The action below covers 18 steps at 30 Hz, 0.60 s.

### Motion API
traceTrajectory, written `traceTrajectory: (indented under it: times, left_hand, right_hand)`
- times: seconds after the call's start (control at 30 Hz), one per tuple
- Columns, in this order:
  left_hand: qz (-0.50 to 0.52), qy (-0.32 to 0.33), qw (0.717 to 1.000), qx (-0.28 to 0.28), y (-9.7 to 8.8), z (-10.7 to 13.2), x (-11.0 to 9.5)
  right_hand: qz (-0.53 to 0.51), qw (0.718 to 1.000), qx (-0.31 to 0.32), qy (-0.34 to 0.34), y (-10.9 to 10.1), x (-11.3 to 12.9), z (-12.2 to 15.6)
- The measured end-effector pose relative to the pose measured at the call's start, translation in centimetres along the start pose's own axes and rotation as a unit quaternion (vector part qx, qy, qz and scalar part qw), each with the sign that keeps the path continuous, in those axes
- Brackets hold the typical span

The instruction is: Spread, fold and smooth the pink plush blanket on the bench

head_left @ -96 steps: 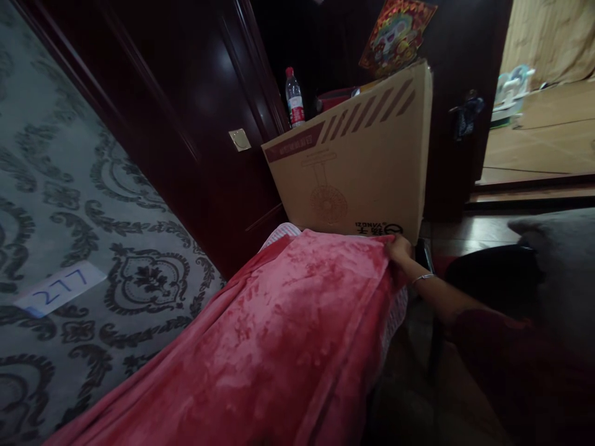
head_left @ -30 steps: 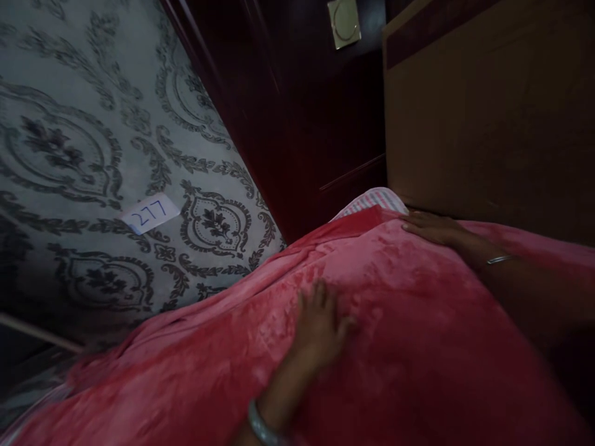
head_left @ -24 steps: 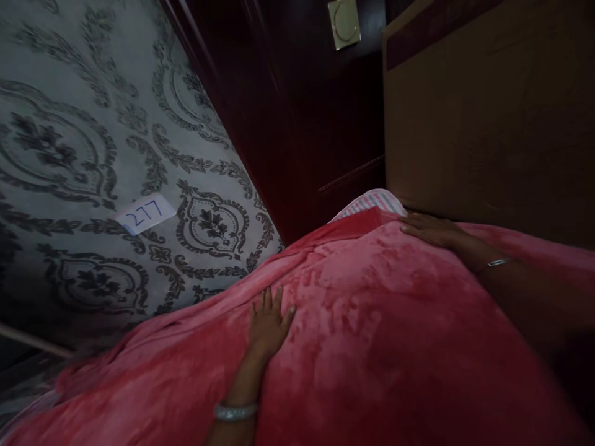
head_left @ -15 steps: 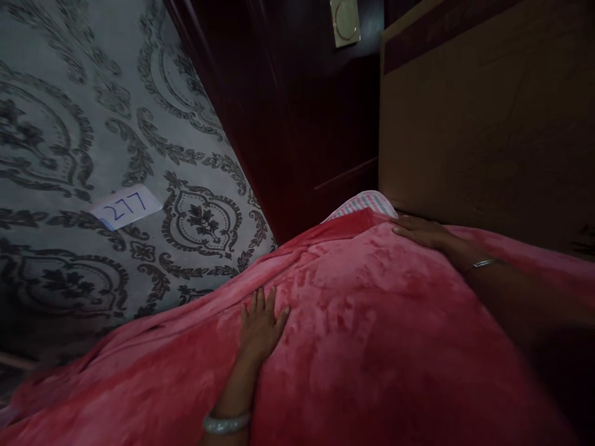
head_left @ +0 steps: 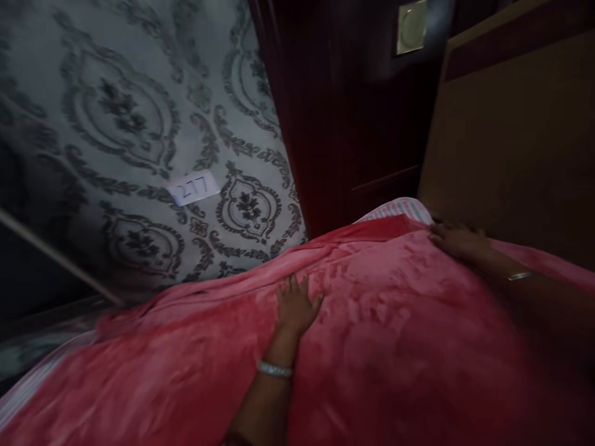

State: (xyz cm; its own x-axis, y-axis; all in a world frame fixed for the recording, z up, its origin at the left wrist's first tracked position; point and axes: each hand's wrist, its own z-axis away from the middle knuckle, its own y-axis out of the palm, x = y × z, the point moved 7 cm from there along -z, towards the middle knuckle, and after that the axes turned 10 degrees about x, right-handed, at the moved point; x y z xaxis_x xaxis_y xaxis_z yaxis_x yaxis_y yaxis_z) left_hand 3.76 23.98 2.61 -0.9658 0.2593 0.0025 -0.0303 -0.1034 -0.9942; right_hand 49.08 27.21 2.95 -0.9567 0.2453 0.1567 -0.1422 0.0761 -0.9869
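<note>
A pink-red plush blanket (head_left: 372, 334) lies spread over a bed and fills the lower half of the view. My left hand (head_left: 296, 303) rests flat on it near the wall-side edge, fingers stretched out and slightly apart; a pale bangle circles that wrist. My right hand (head_left: 455, 240) lies flat on the blanket's far end, next to the cardboard box, with a thin bracelet on its wrist. A striped sheet (head_left: 400, 209) peeks out beyond the blanket's far edge.
A large cardboard box (head_left: 511, 142) stands upright at the bed's far end on the right. Patterned grey wallpaper (head_left: 139, 124) with a small label reading 277 (head_left: 194, 188) runs along the left. Dark wooden panelling (head_left: 353, 111) with a brass plate (head_left: 411, 28) stands behind.
My left hand came down onto the blanket and slid toward the wall-side edge. My right hand went from gripping the far corner to lying flat. The view has swung left.
</note>
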Motion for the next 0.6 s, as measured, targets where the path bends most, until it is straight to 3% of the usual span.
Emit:
traceTrajectory:
  times: [0.13, 0.27, 0.4, 0.5, 0.6]
  left_hand:
    - [0.036, 0.007, 0.999, 0.004, 0.0, 0.7, -0.2]
    - [0.088, 0.011, 0.996, 0.033, -0.4, 1.6, -0.3]
    - [0.11, 0.043, 0.993, 0.011, -2.3, 3.8, 1.4]
    - [0.089, 0.025, 0.996, 0.008, -3.3, 6.9, 5.8]
    - [0.063, -0.067, 0.995, 0.027, -3.1, 10.5, 13.9]
  right_hand:
    - [0.016, 0.993, 0.029, -0.116, 0.5, 10.6, 3.8]
    - [-0.006, 0.966, 0.091, -0.241, 3.3, 21.5, 10.1]
    - [-0.019, 0.948, 0.128, -0.29, 5.9, 27.5, 13.9]
    - [-0.028, 0.948, 0.128, -0.292, 6.9, 29.4, 14.4]
    - [-0.059, 0.947, 0.083, -0.303, 7.3, 30.3, 14.1]
